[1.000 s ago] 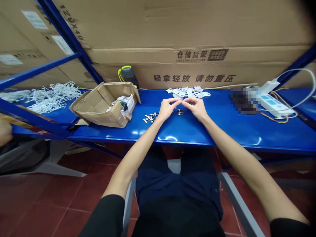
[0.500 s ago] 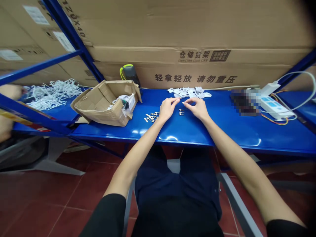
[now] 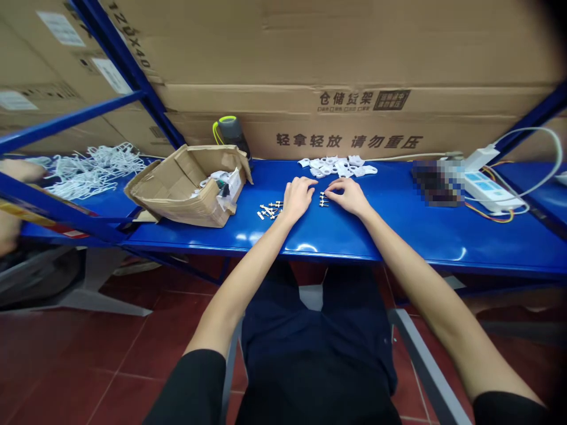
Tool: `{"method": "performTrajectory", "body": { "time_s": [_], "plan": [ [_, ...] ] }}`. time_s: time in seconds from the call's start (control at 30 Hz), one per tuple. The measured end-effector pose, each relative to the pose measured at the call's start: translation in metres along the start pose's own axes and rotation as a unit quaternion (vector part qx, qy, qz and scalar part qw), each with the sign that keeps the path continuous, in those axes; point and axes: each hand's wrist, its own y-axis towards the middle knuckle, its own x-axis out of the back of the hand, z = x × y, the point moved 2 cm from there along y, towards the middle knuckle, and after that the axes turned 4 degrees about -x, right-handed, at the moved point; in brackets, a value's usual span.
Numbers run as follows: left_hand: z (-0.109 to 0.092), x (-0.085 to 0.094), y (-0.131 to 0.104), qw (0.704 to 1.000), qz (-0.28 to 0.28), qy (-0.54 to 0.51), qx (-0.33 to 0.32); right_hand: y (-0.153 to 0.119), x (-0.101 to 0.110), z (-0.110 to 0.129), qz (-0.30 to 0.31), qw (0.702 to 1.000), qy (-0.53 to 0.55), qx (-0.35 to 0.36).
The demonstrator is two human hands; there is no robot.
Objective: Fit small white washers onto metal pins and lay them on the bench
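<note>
My right hand (image 3: 348,196) is closed in a pinch at the top of a short column of small metal pieces (image 3: 323,202), its fingertips at the uppermost piece. Just left of that column, my left hand (image 3: 298,198) rests low over the blue surface, its fingers bent and partly hidden; whether it holds anything does not show. A loose pile of small metal pieces (image 3: 269,211) lies against the left side of my left hand. Behind both hands sits a cluster of white plastic parts (image 3: 337,166).
An open cardboard box (image 3: 186,203) with assorted items stands on the left, a dark bottle (image 3: 233,134) behind it. White wire hooks (image 3: 95,168) and another person's hand (image 3: 22,171) are far left. A white power strip (image 3: 494,192) with cables lies at the right.
My right hand has come down and slightly left to the column, which now has one more piece at its top. My left hand has drawn back a little, its fingers less stretched.
</note>
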Motion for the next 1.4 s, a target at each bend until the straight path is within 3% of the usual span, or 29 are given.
{"method": "performTrajectory", "body": {
  "time_s": [0.23, 0.4, 0.6, 0.77, 1.4],
  "plan": [
    [-0.003, 0.002, -0.002, 0.999, 0.005, 0.041, -0.009, 0.0, 0.0, -0.001, 0.007, 1.0, -0.004, -0.006],
    [-0.015, 0.009, -0.009, 0.996, -0.023, 0.087, -0.007, -0.001, -0.002, -0.002, 0.011, 1.0, -0.014, -0.008],
    [-0.041, 0.026, -0.064, 0.994, -0.078, 0.072, -0.02, -0.001, -0.003, -0.002, 0.016, 1.0, -0.012, -0.004],
    [-0.048, 0.023, -0.104, 0.998, -0.016, 0.033, -0.052, 0.001, -0.003, -0.004, 0.018, 1.0, -0.012, -0.006],
    [-0.048, 0.021, -0.107, 0.998, -0.007, 0.023, -0.056, -0.001, -0.001, 0.003, 0.024, 0.999, -0.035, -0.013]
  ]
}}
